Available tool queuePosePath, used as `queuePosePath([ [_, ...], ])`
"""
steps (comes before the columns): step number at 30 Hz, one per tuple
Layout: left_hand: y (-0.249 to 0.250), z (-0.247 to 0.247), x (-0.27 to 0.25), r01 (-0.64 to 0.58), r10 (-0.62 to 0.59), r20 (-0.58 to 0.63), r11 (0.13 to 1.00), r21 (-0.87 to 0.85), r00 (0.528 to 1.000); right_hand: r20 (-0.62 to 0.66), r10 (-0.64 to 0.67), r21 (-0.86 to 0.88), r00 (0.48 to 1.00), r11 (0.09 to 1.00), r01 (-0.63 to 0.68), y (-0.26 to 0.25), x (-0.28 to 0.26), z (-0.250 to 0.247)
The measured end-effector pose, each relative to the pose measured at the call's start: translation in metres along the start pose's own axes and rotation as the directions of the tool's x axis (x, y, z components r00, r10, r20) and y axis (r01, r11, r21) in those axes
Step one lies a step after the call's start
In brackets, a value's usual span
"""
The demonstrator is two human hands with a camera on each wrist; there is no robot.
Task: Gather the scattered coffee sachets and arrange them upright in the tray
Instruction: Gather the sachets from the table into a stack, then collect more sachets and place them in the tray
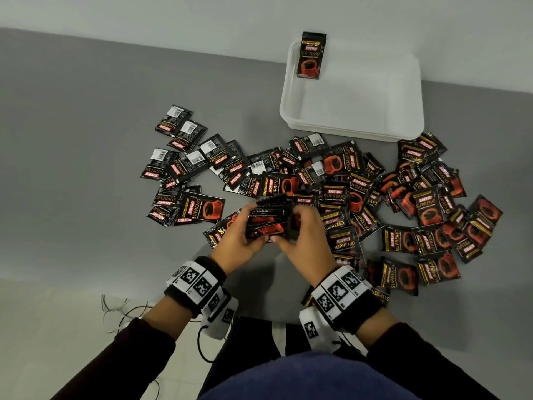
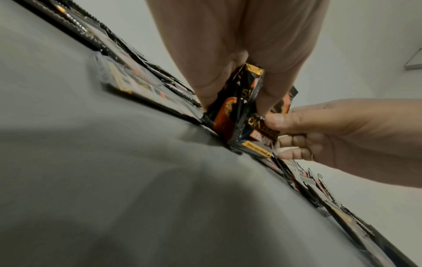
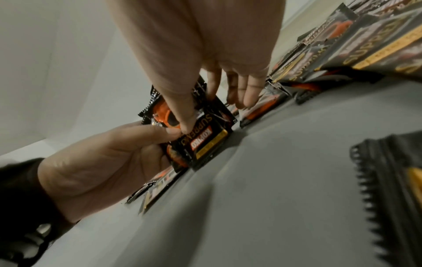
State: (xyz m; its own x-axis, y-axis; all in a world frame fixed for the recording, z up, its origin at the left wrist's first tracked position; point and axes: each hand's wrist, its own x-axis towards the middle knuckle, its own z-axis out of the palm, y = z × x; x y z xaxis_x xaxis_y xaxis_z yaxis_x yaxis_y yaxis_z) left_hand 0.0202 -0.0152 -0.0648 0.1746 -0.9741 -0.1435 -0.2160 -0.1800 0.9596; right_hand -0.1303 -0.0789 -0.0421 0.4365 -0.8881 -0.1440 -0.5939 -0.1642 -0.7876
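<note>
Left hand (image 1: pixel 239 241) and right hand (image 1: pixel 305 241) both pinch small stack of sachets (image 1: pixel 269 219), thumbs on front, fingers behind; stack stands on edge on grey table (image 1: pixel 86 140), likely so edges tap square before transfer. Loose sachets (image 1: pixel 418 203) scattered flat, mostly right and far. White tray (image 1: pixel 354 131) far right; one sachet (image 1: pixel 311 56) upright against far-left wall, probably row's starter. Task barely begun.

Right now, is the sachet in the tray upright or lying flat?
Upright. The lone sachet stands on its short edge, leaning against the white tray at its far left corner, printed front facing the camera.
</note>
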Motion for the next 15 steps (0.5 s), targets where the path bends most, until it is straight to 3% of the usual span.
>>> queuePosePath([
  [3,0.000,0.000,-0.001,-0.007,0.007,-0.001,1.000,-0.008,1.000,0.069,-0.015,0.170,0.998,0.985,0.003,-0.005,0.005,0.001],
  [7,0.003,0.004,-0.002,0.040,-0.041,-0.019,0.998,-0.047,0.999,0.252,0.071,0.461,0.965,0.868,-0.184,-0.009,0.007,0.014],
  [10,0.009,0.010,0.002,0.097,-0.103,-0.055,0.990,-0.105,0.993,0.224,0.061,0.439,0.973,0.885,-0.157,-0.007,0.005,0.023],
  [15,0.015,0.010,0.005,0.039,-0.055,-0.092,0.985,-0.166,0.994,0.135,-0.042,0.412,0.990,0.911,-0.018,-0.004,0.004,0.024],
])
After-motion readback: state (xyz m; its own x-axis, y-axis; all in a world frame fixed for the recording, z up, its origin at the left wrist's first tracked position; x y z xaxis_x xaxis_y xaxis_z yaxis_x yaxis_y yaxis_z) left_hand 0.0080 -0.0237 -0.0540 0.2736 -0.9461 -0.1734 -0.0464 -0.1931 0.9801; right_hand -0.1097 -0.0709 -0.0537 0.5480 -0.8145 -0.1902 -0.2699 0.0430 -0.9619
